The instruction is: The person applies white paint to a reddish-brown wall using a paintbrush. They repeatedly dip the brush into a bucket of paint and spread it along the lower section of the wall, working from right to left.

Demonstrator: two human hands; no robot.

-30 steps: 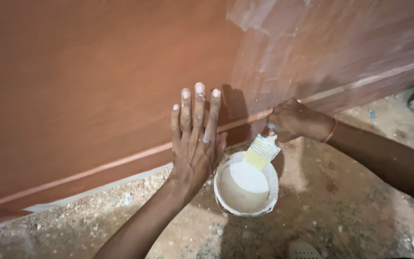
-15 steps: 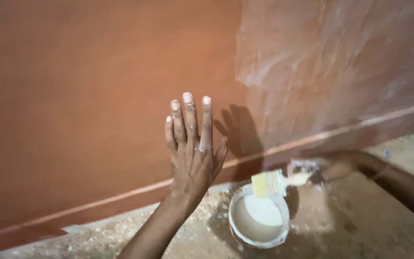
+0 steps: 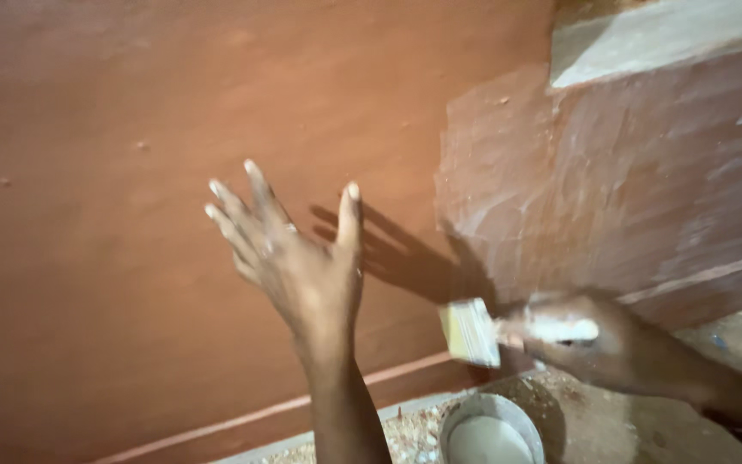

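My left hand point(image 3: 298, 258) is lifted off the reddish-brown board point(image 3: 130, 172), fingers spread, holding nothing. My right hand point(image 3: 594, 339) grips the white handle of a flat paintbrush point(image 3: 471, 331) whose pale yellowish bristles point left, close to the board's surface. Just below the brush stands a round white bowl point(image 3: 491, 430) of whitish liquid, partly cut off by the bottom edge. The right part of the board point(image 3: 629, 189) carries a pale, streaky coat; the left part is bare.
A thin light stripe point(image 3: 268, 412) runs along the board's lower part. Sawdust and grit cover the ground point(image 3: 577, 421) around the bowl. A pale wooden beam point(image 3: 663, 39) crosses the upper right corner.
My left hand has come off the board and tilted, fingers spread. My right hand has raised the brush from over the bowl towards the board. The view has shifted upward and closer.
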